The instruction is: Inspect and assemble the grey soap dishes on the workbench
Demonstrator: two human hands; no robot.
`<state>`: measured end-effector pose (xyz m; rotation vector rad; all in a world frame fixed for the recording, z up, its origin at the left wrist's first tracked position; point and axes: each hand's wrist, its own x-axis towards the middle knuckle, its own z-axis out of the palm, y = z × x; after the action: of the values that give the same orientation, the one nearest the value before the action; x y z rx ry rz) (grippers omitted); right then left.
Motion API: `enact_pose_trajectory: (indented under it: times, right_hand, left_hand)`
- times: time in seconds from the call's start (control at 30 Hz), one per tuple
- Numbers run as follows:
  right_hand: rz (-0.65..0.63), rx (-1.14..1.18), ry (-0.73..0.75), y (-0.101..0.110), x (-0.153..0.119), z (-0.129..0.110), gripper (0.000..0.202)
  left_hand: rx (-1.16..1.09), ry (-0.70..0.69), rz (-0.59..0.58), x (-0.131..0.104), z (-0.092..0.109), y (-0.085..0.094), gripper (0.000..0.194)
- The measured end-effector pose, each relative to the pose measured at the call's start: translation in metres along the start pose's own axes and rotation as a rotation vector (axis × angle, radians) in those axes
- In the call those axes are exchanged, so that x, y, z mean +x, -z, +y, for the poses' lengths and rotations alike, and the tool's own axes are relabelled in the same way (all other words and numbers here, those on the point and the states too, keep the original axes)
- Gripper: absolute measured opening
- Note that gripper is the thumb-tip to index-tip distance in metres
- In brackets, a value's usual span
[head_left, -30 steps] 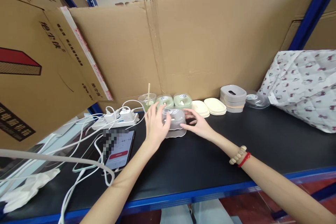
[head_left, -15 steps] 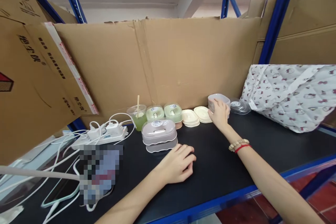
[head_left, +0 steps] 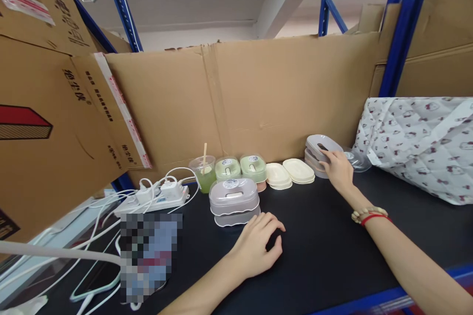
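Observation:
My left hand (head_left: 259, 246) rests on the black tabletop with thumb and fingers apart, holding nothing. Its fingertips lie near the front of a pale grey lidded box (head_left: 233, 198), which has a clear lid, a round label and a wavy rim. At the back right, my right hand (head_left: 339, 171) has its thumb and fingertips on a grey slotted tray (head_left: 320, 144), at the top of a stack of grey pieces. The hand covers part of the stack's right side. Left of the stack lie flat cream pieces (head_left: 297, 171), piled low.
Two green lidded boxes (head_left: 253, 167) and a cup of green drink (head_left: 205, 175) stand along the cardboard back wall. Clear lids (head_left: 356, 160) lie by a patterned quilted bag (head_left: 421, 147) at right. A power strip (head_left: 173, 199) with cables and a phone (head_left: 96, 275) occupy the left.
The view has shifted, with things appearing farther right and lower. A slotted grey top now shows on the right stack, under my right hand. My left thumb has spread from the fingers.

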<state>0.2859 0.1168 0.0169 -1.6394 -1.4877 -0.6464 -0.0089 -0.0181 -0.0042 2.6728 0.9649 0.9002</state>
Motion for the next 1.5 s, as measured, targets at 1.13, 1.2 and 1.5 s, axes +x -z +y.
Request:
enact_pose_trajectory:
  times: [1.13, 1.2, 1.5]
  right_hand:
    - [-0.062, 0.249, 0.102, 0.001, 0.001, 0.012, 0.031]
    - [-0.064, 0.259, 0.094, 0.002, 0.001, 0.011, 0.032]
    - [0.109, 0.32, -0.051, 0.037, -0.009, -0.031, 0.037]
  left_hand:
    - [0.07, -0.24, 0.004, -0.004, 0.012, -0.005, 0.028]
    - [0.076, -0.235, 0.012, -0.004, 0.011, -0.005, 0.025]
    - [0.464, -0.57, 0.211, 0.009, 0.015, 0.015, 0.025]
